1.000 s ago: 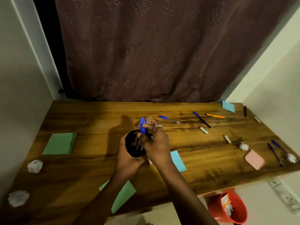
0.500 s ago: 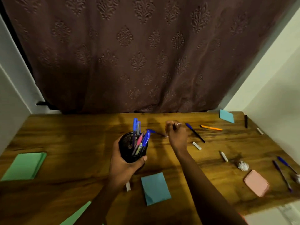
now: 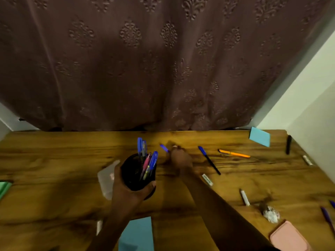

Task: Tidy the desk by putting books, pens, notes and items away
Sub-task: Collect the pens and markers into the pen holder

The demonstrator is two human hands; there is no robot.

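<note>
Left hand [image 3: 126, 193] wraps the black mesh pen cup [image 3: 133, 173] from below and behind, fingers curled round its wall, holding it just above the desk [image 3: 54, 160] at centre. Several blue pens and a pink one stand in it, leaning right. Right hand [image 3: 179, 158] is down on the wood just right of the cup, fingers bunched and seemingly pinching a blue pen [image 3: 164, 148]. Only the pen's far end pokes out left of the knuckles, and blur hides the exact grip. The pen should be light, stiff and smooth-barrelled, so it rolls easily on flat wood. Best taken mid-barrel between thumb and two fingers, then dropped in tip-down. The cup is light but top-heavy with its load, so keep it upright. Loose nearby are a blue-capped black pen [image 3: 208, 159] just right of the hand, an orange pen [image 3: 233, 153] and three small white sticks [image 3: 207, 179]. Further off lie a black marker [image 3: 288, 144], a crumpled paper ball [image 3: 271, 213], a pink pad [image 3: 288, 238] and blue notes [image 3: 259, 136]. Nothing blocks the short path to the cup — only the leaning pens crowd its mouth.
</note>
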